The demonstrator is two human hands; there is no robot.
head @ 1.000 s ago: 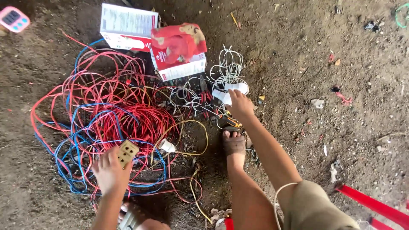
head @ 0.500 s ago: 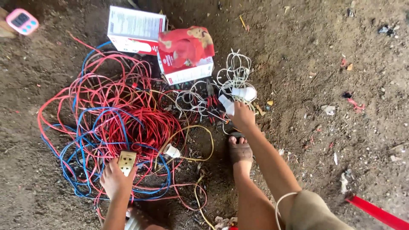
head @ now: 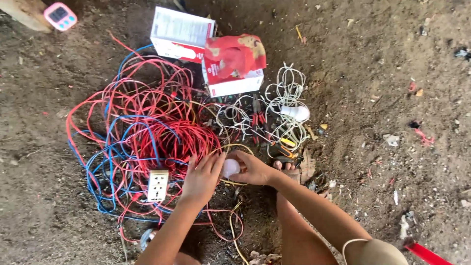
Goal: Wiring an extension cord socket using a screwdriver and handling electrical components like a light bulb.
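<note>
My left hand [head: 202,177] and my right hand [head: 251,168] meet over a small white round object [head: 230,168], likely a light bulb, and both hold it. They hover above a big tangle of red and blue wires [head: 142,142] on the dirt ground. A cream socket plate [head: 158,186] lies on the wires just left of my left hand. My bare foot [head: 286,164] rests to the right of my right hand.
A white box [head: 181,34] and a red-and-white box [head: 233,66] lie at the top. White coiled wire with a white bulb [head: 296,113] and pliers [head: 258,117] sit right of the tangle. A pink timer [head: 60,15] is top left; a red bar [head: 428,254] bottom right.
My left hand has let go of the socket plate, which now lies on the wires. My right hand has come down from the white coil, and both hands now hold a white round object.
</note>
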